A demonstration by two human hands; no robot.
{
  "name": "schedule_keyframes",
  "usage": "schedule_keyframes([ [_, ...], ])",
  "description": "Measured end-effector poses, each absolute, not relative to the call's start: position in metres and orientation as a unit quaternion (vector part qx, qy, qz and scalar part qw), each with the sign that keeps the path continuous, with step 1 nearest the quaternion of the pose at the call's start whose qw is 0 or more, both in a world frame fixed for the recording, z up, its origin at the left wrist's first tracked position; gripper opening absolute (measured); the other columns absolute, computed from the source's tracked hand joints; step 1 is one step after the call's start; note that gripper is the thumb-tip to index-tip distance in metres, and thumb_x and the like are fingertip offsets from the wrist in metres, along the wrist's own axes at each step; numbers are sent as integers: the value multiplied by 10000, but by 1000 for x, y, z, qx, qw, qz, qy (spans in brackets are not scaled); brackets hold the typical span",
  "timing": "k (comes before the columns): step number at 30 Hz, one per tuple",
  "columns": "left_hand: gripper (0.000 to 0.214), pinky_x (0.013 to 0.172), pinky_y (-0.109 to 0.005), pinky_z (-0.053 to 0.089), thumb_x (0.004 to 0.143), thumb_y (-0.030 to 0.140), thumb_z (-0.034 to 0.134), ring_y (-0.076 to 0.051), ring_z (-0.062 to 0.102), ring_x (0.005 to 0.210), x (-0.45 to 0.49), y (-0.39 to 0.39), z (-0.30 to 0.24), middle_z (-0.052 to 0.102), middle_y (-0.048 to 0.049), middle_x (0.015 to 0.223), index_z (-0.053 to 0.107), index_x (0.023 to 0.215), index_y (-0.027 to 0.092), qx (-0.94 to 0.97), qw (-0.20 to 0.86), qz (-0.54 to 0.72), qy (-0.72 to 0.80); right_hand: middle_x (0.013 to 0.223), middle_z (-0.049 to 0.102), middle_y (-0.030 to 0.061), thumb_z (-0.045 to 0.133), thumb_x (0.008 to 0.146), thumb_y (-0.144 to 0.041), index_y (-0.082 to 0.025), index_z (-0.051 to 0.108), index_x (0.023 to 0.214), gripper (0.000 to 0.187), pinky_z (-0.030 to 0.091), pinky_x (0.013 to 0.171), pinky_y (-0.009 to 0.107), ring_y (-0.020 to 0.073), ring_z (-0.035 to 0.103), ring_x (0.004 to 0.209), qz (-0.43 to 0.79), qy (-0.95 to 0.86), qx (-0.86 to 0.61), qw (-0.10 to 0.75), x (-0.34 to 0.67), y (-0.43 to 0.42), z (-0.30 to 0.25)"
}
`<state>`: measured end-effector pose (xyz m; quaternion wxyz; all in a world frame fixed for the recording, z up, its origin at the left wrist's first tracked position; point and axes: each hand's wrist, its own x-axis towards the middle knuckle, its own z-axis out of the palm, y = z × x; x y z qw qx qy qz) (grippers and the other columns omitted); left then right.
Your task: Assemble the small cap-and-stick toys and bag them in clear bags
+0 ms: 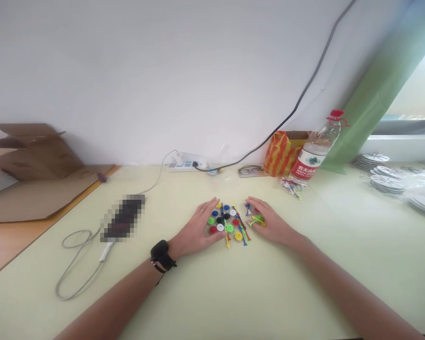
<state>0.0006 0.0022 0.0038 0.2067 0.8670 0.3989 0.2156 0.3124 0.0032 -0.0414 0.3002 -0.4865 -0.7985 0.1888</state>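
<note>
A cluster of small coloured plastic discs and thin sticks lies on the pale green table. My left hand rests flat on the table at the cluster's left edge, fingers stretched out and touching the discs. A black watch sits on that wrist. My right hand lies at the cluster's right edge, its fingers curled over a few green, yellow and blue pieces.
A phone with a grey cable lies to the left. Flattened cardboard covers the far left. At the wall stand a power strip, glasses, a striped bag and a water bottle. White plates are stacked at right.
</note>
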Motion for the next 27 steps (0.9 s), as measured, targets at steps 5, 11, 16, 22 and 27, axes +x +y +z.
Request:
schedule_keyframes([
  [5,624,1246,-550,331,974,613,561,-359,298,1541,24,-3,9,357,-77,1675,505,1509,296,901,123,191,370,1657,353,105,733,863,-501,-331,271,1621,904,442,1184,501,331,388,1506,222,-780,-502,300,335,0,-31],
  [11,567,1210,-741,208,996,676,426,-445,296,1521,72,1,5,406,-57,1649,575,1444,362,896,109,157,401,1449,576,113,655,921,-530,-311,511,1464,604,488,1122,507,327,554,1346,213,-779,-504,304,349,4,-28],
  [16,590,1200,-734,214,969,650,487,-449,353,1491,84,6,-12,460,-72,1615,538,1480,360,879,88,149,445,1357,639,102,621,943,-457,-309,584,1387,469,536,1051,482,311,610,1256,198,-791,-495,301,351,6,-26],
  [22,618,1233,-670,217,956,610,542,-405,391,1481,45,15,-5,458,-75,1621,530,1504,326,887,76,120,439,1309,669,93,598,958,-435,-296,615,1330,397,518,1046,484,302,620,1220,176,-805,-493,278,355,3,-21],
  [27,600,1232,-655,233,983,646,485,-392,363,1511,-1,26,5,428,-40,1643,490,1526,392,901,91,95,413,1210,702,89,560,980,-439,-288,655,1161,255,519,994,477,303,628,1157,132,-789,-502,329,339,1,-10],
])
